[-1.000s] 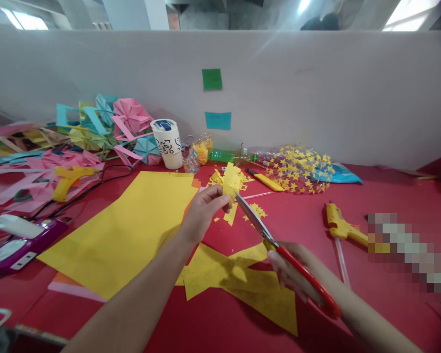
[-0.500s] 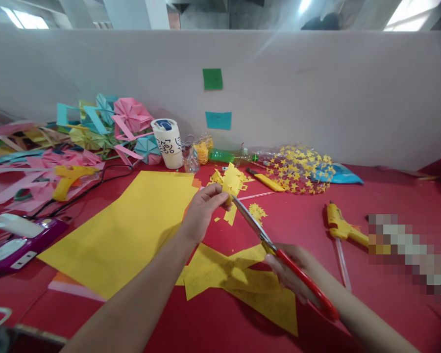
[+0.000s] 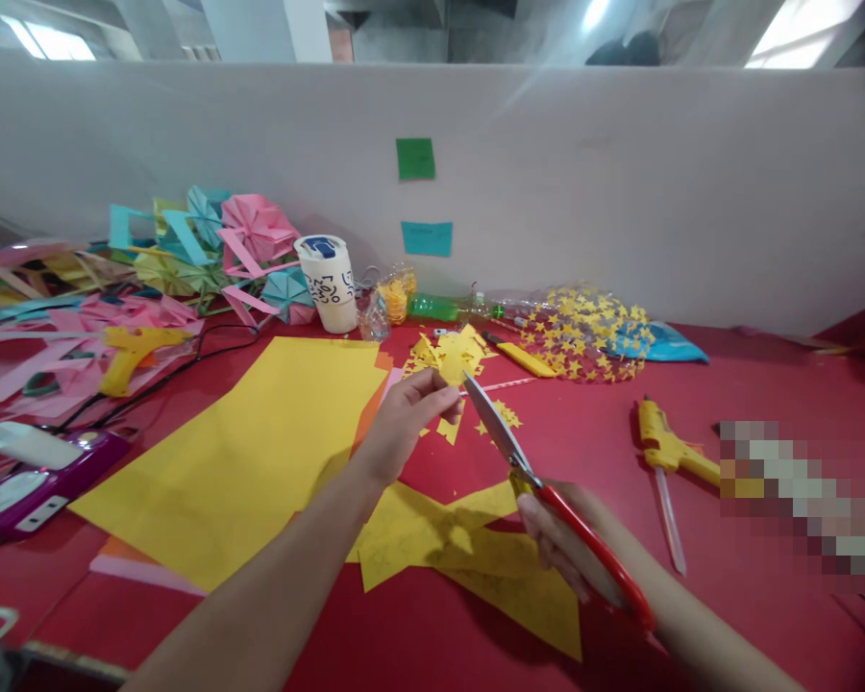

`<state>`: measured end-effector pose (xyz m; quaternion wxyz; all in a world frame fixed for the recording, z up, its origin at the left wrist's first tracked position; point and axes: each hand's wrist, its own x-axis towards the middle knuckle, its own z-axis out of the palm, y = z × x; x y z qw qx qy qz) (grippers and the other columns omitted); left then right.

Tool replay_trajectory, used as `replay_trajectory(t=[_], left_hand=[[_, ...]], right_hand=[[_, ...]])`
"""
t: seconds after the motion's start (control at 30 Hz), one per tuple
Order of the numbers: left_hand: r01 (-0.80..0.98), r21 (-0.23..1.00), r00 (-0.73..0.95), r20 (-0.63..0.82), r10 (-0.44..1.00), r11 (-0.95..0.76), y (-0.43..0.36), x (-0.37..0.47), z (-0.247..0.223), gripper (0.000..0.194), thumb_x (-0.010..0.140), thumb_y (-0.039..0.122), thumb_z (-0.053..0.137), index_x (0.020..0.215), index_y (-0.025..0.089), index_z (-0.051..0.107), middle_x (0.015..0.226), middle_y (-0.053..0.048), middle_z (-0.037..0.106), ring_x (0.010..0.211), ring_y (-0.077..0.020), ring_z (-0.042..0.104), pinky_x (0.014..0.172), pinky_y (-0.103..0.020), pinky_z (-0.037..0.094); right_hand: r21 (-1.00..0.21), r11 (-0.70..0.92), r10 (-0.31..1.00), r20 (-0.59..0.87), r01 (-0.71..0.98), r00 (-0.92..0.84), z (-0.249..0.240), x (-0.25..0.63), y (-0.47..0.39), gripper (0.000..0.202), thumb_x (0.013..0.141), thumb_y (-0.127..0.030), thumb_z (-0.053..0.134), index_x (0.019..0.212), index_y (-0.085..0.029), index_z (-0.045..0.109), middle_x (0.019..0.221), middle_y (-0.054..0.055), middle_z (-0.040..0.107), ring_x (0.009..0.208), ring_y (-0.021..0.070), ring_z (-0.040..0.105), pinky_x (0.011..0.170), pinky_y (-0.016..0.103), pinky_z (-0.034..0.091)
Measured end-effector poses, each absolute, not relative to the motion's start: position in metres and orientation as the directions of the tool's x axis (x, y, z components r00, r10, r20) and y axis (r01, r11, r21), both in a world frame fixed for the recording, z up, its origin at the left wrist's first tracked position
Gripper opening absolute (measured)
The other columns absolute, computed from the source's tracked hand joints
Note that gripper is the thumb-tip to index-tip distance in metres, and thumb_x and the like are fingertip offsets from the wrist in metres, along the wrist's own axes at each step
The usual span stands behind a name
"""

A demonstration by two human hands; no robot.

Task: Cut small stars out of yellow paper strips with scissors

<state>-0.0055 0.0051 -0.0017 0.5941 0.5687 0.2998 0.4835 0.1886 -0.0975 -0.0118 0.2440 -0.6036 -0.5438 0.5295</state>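
My right hand grips a pair of scissors by their red handles. The blades point up and left, their tip close to my left fingertips. My left hand is closed in a pinch beside the tip; whatever lies between its fingers is too small or hidden to make out. Just beyond those fingers, yellow paper scraps lie in a loose pile. A little heap of small yellow paper stars rests right of the blades. Below both hands, cut pieces of yellow paper overlap on the red table.
Large yellow sheets lie at left. Behind them stand a white cup and folded paper decorations. A yellow cutter and a bag of stars lie behind. Glue guns flank the area; a purple power strip is left.
The yellow piece that stood up from my left fingers now appears among the scraps behind them. My left hand has shifted slightly right and down; the scissor tip has moved slightly up and right.
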Motion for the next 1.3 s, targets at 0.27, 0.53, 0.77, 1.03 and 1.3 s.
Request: replay_trajectory(t=[0.27,0.53,0.77,1.03,1.3], left_hand=[[-0.281,0.951,0.272,0.204,0.940,-0.126,0.004,-0.005,0.001,0.014,0.085,0.025,0.058,0.074,0.018,0.060,0.069,0.002,0.059,0.066,-0.0098,0.054,0.069,-0.024,0.043],[-0.140,0.968,0.233,0.238,0.943,-0.210,0.003,-0.006,0.006,0.016,0.084,0.027,0.057,0.071,0.017,0.058,0.064,0.001,0.057,0.064,-0.0103,0.052,0.066,-0.024,0.043],[-0.096,0.976,0.244,0.215,0.946,-0.197,0.002,-0.006,0.008,0.018,0.084,0.029,0.056,0.070,0.017,0.057,0.063,0.002,0.056,0.063,-0.0103,0.052,0.065,-0.024,0.043],[-0.082,0.971,0.262,0.240,0.935,-0.226,0.003,-0.008,0.006,0.017,0.086,0.028,0.055,0.072,0.017,0.058,0.064,0.002,0.056,0.063,-0.0098,0.052,0.065,-0.023,0.042],[-0.085,0.970,0.280,0.241,0.929,-0.226,0.003,-0.009,0.006,0.018,0.086,0.029,0.055,0.072,0.017,0.058,0.065,0.002,0.056,0.064,-0.0102,0.053,0.066,-0.024,0.043]], right_hand=[[-0.862,-0.250,0.921,-0.352,0.441,-0.166,-0.008,0.187,-0.100,0.053,0.079,-0.070,0.050,0.064,-0.021,0.040,0.051,-0.005,0.046,0.032,0.0051,0.038,0.031,0.018,0.025],[-0.885,-0.133,0.922,-0.276,0.446,-0.273,-0.003,0.194,-0.100,0.055,0.083,-0.072,0.042,0.065,-0.020,0.041,0.046,-0.008,0.040,0.034,0.0045,0.032,0.036,0.018,0.025],[-0.878,-0.156,0.924,-0.292,0.453,-0.248,-0.013,0.197,-0.098,0.046,0.087,-0.059,0.050,0.065,-0.020,0.041,0.048,-0.007,0.040,0.035,0.0049,0.033,0.036,0.019,0.022],[-0.875,-0.203,0.911,-0.334,0.439,-0.244,-0.011,0.197,-0.098,0.046,0.084,-0.058,0.055,0.064,-0.020,0.039,0.050,-0.008,0.038,0.036,0.0047,0.031,0.035,0.018,0.020],[-0.877,-0.217,0.887,-0.361,0.429,-0.289,-0.020,0.201,-0.092,0.057,0.076,-0.073,0.050,0.059,-0.022,0.033,0.050,-0.007,0.030,0.041,0.0068,0.031,0.036,0.019,0.024]])
